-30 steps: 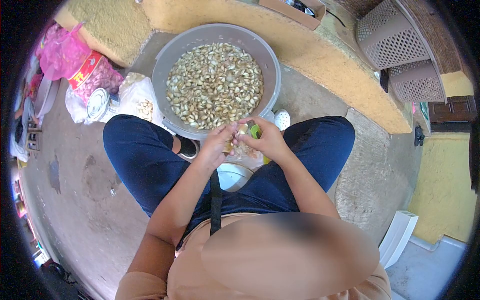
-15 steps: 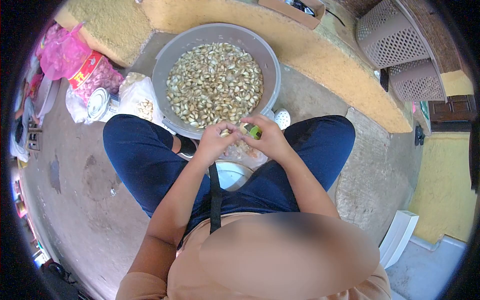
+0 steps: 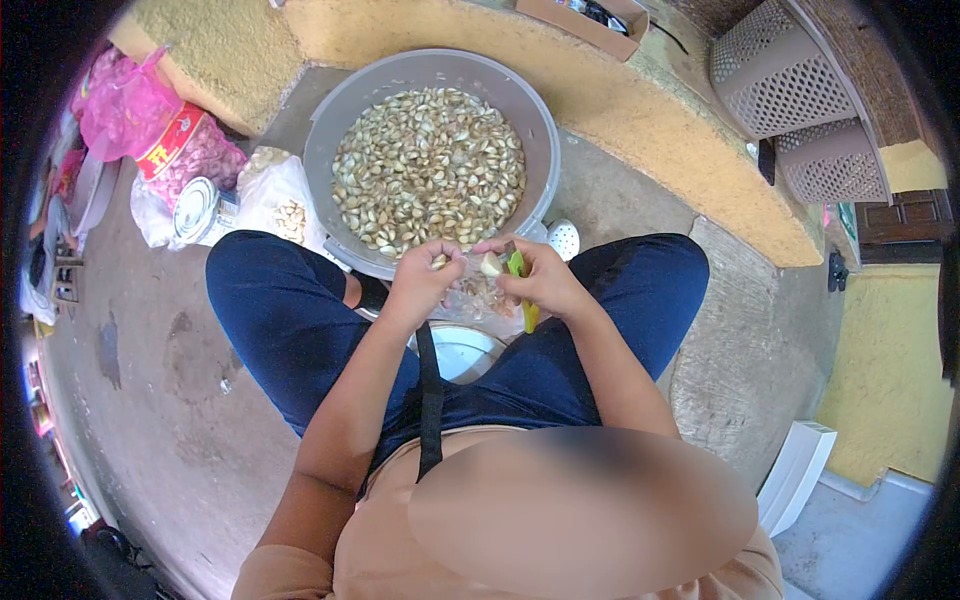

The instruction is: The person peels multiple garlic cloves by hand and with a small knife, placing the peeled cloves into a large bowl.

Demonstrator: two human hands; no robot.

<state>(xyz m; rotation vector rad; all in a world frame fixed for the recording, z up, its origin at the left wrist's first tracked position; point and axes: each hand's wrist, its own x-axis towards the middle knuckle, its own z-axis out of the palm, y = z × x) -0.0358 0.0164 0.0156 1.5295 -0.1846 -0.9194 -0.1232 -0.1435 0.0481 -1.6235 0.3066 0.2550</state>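
Note:
My left hand (image 3: 418, 285) is closed, pinching a garlic clove (image 3: 440, 262) between thumb and fingers. My right hand (image 3: 550, 283) grips a small knife (image 3: 517, 264) with a green and yellow handle, and a pale garlic clove (image 3: 490, 264) sits at its thumb and fingertips. Both hands are close together over the near rim of a large grey tub (image 3: 545, 140). Many garlic cloves (image 3: 430, 165) fill the tub. Under the hands is a clear plastic bag (image 3: 485, 308) with what look like peels inside.
Between my legs stands a white round container (image 3: 460, 350). A perforated white ladle (image 3: 564, 238) lies right of the tub. To the left are a tin can (image 3: 200, 208), a white bag (image 3: 270, 195) with cloves and a pink net sack (image 3: 205, 150). A low yellow wall (image 3: 650, 165) runs behind.
My hands have moved slightly apart. The right hand has turned, so more of the knife's handle and the pale clove show now.

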